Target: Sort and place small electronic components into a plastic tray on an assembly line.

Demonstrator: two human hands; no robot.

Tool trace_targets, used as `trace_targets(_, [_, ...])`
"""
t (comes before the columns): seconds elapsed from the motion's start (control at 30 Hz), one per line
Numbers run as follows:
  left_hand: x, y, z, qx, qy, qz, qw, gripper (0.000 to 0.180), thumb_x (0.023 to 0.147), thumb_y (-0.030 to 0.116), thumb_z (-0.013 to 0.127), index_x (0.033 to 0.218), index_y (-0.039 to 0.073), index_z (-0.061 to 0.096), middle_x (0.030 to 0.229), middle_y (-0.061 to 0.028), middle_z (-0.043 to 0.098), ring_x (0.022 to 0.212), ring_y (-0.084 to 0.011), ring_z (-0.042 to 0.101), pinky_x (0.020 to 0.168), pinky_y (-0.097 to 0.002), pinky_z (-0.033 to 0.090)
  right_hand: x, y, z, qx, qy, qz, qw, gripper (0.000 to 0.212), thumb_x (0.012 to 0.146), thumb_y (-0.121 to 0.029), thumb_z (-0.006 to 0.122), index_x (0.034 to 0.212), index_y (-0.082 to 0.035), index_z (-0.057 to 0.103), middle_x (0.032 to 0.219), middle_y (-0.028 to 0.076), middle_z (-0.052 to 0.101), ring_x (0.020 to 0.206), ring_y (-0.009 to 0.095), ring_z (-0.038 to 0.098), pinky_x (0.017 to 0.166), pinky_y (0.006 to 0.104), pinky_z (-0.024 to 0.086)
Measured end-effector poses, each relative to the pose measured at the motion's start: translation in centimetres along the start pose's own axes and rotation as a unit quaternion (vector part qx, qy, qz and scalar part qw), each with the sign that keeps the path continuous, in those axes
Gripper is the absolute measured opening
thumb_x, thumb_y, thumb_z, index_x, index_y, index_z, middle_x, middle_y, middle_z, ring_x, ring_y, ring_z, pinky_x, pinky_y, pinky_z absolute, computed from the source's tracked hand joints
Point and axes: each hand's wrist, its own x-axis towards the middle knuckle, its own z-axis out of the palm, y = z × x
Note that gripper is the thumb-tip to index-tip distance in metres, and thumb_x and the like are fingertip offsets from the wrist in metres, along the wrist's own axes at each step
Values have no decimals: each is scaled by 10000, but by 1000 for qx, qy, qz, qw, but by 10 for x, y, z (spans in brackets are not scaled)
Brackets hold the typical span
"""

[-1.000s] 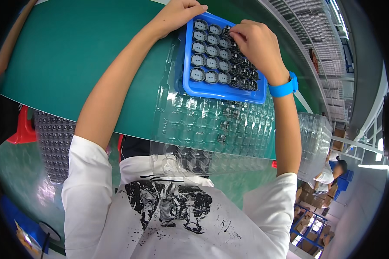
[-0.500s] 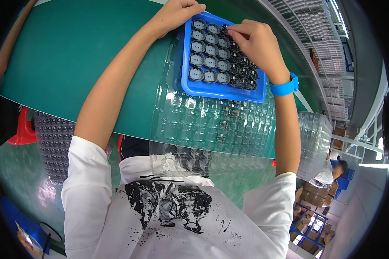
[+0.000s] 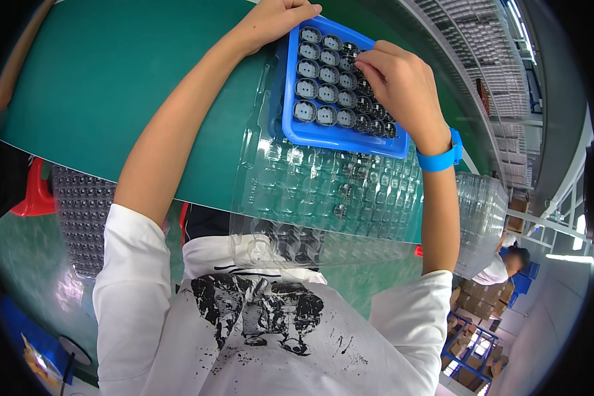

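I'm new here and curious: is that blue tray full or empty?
Mostly full, it seems: rows of grey-topped round parts and darker parts fill the blue tray, though the right hand hides some spots.

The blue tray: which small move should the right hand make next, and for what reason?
Perhaps the right hand should ease straight upward from the blue tray, not sideways. Its fingers are brought together over closely set round parts, so a sideways move might knock neighbours. The left hand is at the tray's upper-left corner, perhaps steadying it. Whether the fingers hold a part is hidden.
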Motion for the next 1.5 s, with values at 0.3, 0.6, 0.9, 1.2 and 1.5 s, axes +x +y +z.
trace_targets(0.3, [1, -5, -1, -3, -6, 5, 1000, 269, 917, 207, 591, 759, -1, 658, 677, 22, 585, 637, -67, 492, 583, -251, 402, -3, 4, 8, 23, -7, -12, 1000, 85, 810, -79, 668, 865, -19, 689, 771, 94, 601, 650, 295, 590, 573, 372, 465])
trace_targets(0.6, [3, -7, -3, -3, -9, 9, 1000, 265, 922, 208, 592, 770, 3, 663, 681, 29, 584, 639, -64, 492, 579, -249, 402, -2, 6, 13, 45, 4, -25, 999, 87, 808, -71, 667, 866, -11, 691, 763, 105, 598, 647, 302, 586, 573, 378, 459])
trace_targets(0.9, [2, -5, -1, -10, -10, -5, 1000, 271, 927, 215, 591, 763, 11, 659, 678, 38, 574, 637, -59, 481, 579, -245, 394, -6, 9, 18, 70, 7, -12, 997, 98, 811, -88, 675, 872, -14, 691, 771, 104, 611, 660, 310, 591, 587, 380, 463])
trace_targets(1.2, [3, -2, -2, 9, -9, -20, 1000, 284, 932, 222, 583, 738, 22, 642, 669, 39, 555, 631, -61, 467, 574, -251, 386, -47, -17, -41, 165, 49, 64, 983, 28, 809, -22, 680, 823, 0, 667, 633, 74, 499, 535, 149, 467, 488, 281, 359])
trace_targets(1.5, [2, -2, 0, 9, -8, -17, 1000, 286, 926, 236, 591, 763, 9, 652, 676, 27, 559, 642, -72, 482, 588, -254, 388, -157, -93, -29, 243, -145, 140, 949, 116, 721, -34, 725, 825, -39, 675, 635, 82, 545, 517, 190, 546, 464, 310, 417])
